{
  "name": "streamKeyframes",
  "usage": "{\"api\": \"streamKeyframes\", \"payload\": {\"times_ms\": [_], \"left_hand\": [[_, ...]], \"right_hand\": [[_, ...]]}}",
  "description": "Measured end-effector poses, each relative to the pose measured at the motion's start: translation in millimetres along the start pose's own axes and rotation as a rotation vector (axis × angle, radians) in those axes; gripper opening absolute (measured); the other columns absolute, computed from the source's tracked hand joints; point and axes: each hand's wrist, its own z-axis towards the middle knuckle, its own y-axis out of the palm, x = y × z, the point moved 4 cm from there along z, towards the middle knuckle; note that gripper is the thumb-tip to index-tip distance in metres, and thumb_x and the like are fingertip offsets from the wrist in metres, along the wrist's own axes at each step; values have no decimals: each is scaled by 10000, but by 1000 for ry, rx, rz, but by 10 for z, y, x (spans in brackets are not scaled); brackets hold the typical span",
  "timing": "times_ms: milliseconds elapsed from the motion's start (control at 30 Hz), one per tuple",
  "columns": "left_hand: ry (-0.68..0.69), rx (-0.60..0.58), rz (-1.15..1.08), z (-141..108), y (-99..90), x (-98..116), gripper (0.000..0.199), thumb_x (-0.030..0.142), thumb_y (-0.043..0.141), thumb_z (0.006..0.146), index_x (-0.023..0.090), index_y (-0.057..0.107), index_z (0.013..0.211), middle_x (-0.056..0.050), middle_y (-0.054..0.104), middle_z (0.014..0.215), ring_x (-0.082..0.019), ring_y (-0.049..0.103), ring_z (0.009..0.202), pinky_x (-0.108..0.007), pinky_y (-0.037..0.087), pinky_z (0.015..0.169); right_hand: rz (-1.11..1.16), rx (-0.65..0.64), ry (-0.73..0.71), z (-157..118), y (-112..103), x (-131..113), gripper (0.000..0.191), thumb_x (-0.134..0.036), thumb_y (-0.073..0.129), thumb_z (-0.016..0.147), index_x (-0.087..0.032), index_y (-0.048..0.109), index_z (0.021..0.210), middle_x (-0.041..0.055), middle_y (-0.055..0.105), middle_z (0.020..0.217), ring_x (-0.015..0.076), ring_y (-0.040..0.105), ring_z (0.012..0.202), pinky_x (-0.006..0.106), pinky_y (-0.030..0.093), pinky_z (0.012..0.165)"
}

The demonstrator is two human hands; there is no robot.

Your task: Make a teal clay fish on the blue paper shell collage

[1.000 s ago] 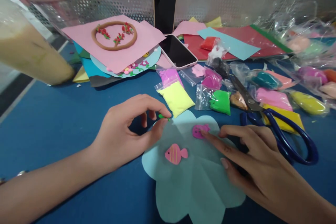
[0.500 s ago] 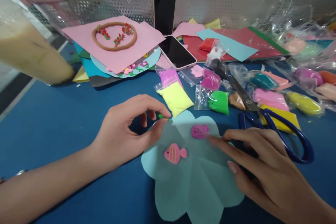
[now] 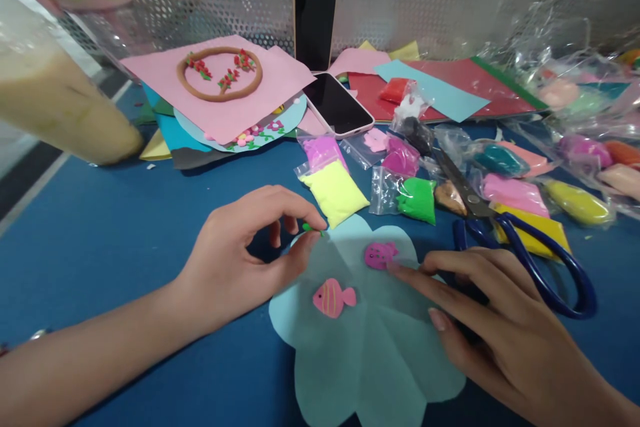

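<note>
A scalloped light-blue paper (image 3: 350, 367) lies on the blue table with two flat clay fish on it. The pink fish (image 3: 330, 298) has yellow stripes; the magenta fish (image 3: 379, 255) bears small dark dots. Between thumb and index finger, my left hand (image 3: 250, 233) pinches a small bit of green clay (image 3: 307, 227) over the paper's upper left edge. My right hand (image 3: 490, 320) is at the paper's right side, its index fingertip touching the magenta fish near the tail. The right hand's fingers are apart, with nothing held.
Blue-handled scissors (image 3: 520, 247) lie right of the paper. Behind are yellow (image 3: 336, 191) and green clay packets (image 3: 417, 200), a phone (image 3: 340, 103), and a pink sheet (image 3: 225, 117) with a brown clay ring. A drink cup (image 3: 60, 93) leans at the left.
My right index fingertip has shifted slightly left against the magenta fish. My left hand keeps its pinch on the green clay. The whole view has moved down a little.
</note>
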Motion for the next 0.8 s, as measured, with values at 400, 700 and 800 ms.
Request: {"api": "streamKeyframes", "payload": {"times_ms": [400,700,800], "left_hand": [[-20,4,12,8,-8,-1,131,91,551,792,204,617,806,15,658,770,-90,549,594,-210,467,532],[-12,2,4,5,-6,-4,139,80,549,793,202,613,811,20,655,771,-85,545,600,-207,466,534],[-16,-4,4,4,-6,-5,140,77,552,793,200,614,820,17,656,782,-83,542,601,-206,465,537]], "right_hand": [[26,22,28,29,17,27,417,-98,465,840,-243,563,1219,64,563,981,197,518,839,355,406,759],[19,22,18,26,-11,24,395,-75,451,841,-212,554,1198,71,547,990,199,514,856,364,391,778],[33,9,34,31,7,31,402,-92,455,847,-229,553,1213,67,563,988,200,524,860,365,400,779]]}}
